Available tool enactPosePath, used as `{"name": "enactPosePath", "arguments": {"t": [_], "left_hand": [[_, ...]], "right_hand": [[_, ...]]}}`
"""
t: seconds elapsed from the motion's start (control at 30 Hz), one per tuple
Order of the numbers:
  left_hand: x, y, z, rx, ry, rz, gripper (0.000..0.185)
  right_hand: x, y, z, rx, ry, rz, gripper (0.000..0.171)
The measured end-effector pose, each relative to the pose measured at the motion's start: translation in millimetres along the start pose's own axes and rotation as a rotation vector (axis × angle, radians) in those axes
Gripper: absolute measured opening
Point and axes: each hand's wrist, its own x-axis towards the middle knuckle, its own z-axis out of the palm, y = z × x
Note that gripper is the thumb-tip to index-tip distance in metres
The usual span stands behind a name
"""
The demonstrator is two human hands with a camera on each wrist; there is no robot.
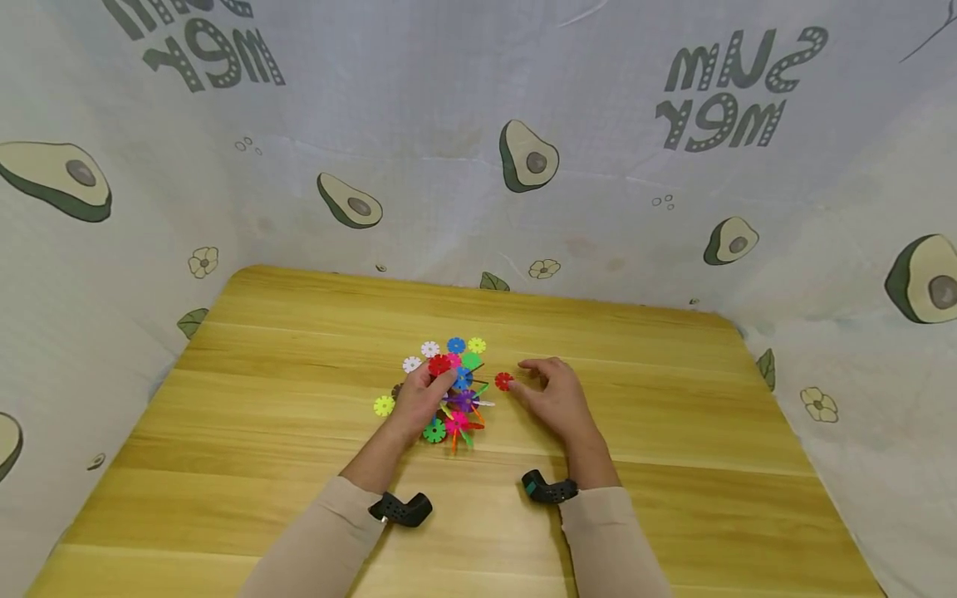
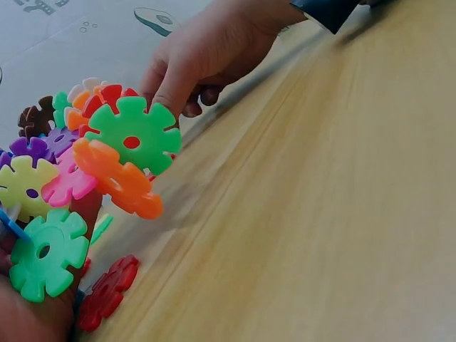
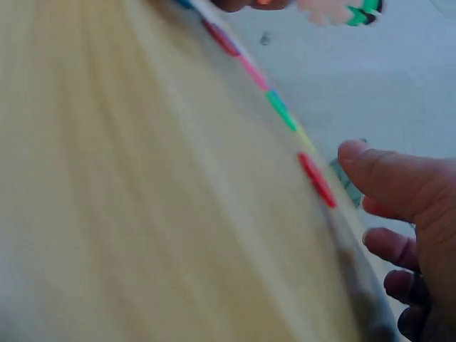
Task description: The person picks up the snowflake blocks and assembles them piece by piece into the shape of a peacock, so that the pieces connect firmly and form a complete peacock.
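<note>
Red disc (image 1: pixel 504 381) just beside right hand (image 1: pixel 555 397)

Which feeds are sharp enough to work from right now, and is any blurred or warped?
Head view: sharp and evenly lit, wide-angle bending at the edges, cluster of snowflake discs clear. Left wrist view: discs sharp up close, wooden table streaked and soft. Right wrist view: heavily blurred, only the right hand and a smeared red disc readable.
</note>
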Motion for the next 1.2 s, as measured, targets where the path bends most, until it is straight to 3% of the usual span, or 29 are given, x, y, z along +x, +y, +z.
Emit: {"name": "enactPosePath", "arguments": {"t": [0.17, 0.3, 0.4, 0.57, 0.67, 0.87, 1.2], "left_hand": [[-1.5, 3.3, 0.2, 0.043, -0.028, 0.002, 0.019], [-0.9, 3.7, -1.1, 0.075, -0.081, 0.006, 0.023], [0.1, 3.2, -2.8, 0.096, -0.127, -0.002, 0.023], [1.2, 3.0, -5.3, 0.102, -0.267, 0.012, 0.02], [2.3, 2.8, -6.3, 0.087, -0.325, 0.034, 0.019], [2.9, 3.7, -7.1, 0.062, -0.324, 0.034, 0.02], [1.1, 2.4, -7.1, 0.039, -0.293, 0.028, 0.022]], "right_hand": [[0, -9, 7, -0.071, -0.026, -0.044, 0.042], [0, -17, 12, 0.027, 0.0, -0.022, 0.029], [1, -22, 16, 0.283, 0.018, 0.02, 0.021], [0, -30, 21, 0.872, -0.048, 0.012, 0.016], [-3, -33, 23, 1.029, -0.126, -0.035, 0.013], [-4, -34, 25, 1.043, -0.178, -0.099, 0.023], [-6, -37, 26, 0.984, -0.218, -0.092, 0.017]]}}
